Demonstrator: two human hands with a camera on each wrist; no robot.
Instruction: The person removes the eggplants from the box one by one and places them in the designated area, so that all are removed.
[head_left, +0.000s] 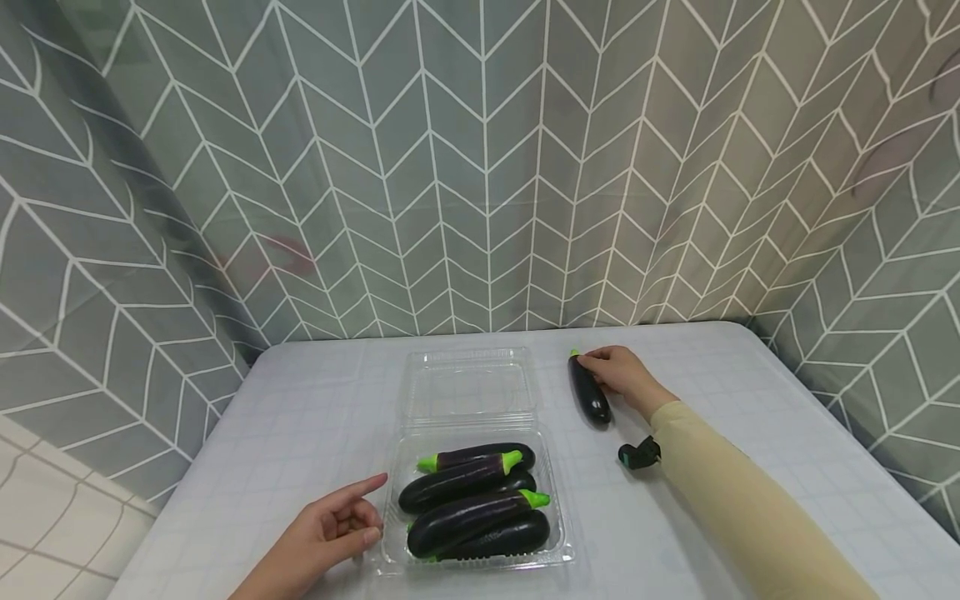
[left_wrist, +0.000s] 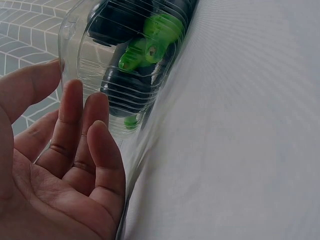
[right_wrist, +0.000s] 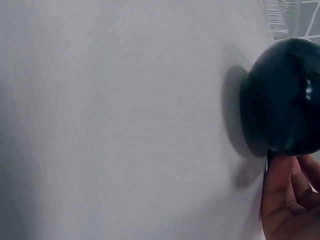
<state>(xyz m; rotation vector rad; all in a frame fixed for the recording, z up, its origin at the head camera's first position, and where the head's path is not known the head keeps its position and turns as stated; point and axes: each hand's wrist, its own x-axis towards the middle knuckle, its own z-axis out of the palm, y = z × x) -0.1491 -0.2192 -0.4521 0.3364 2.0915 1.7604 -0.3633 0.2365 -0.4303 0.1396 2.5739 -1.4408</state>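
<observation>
My right hand point(head_left: 618, 371) pinches a dark purple eggplant point(head_left: 589, 392) near its green stem end, at the back right of the table. In the right wrist view the rounded end of that eggplant point(right_wrist: 287, 97) looms large, with fingers point(right_wrist: 280, 187) at its lower side. A clear plastic clamshell box point(head_left: 558, 508) lies with several eggplants point(head_left: 472, 521) in its base, their green caps pointing different ways. Beside the box's left wall is my left hand point(head_left: 322, 533), fingers loosely bent and holding nothing; its fingertips are at the plastic rim point(left_wrist: 70, 65) in the left wrist view.
The box's transparent lid point(head_left: 468, 383) is folded back toward the rear of the table. A white cloth point(head_left: 315, 417) covers the table. Patterned grey curtains point(head_left: 480, 167) hang behind and at both sides. A small black device point(head_left: 640, 454) sits by the right wrist.
</observation>
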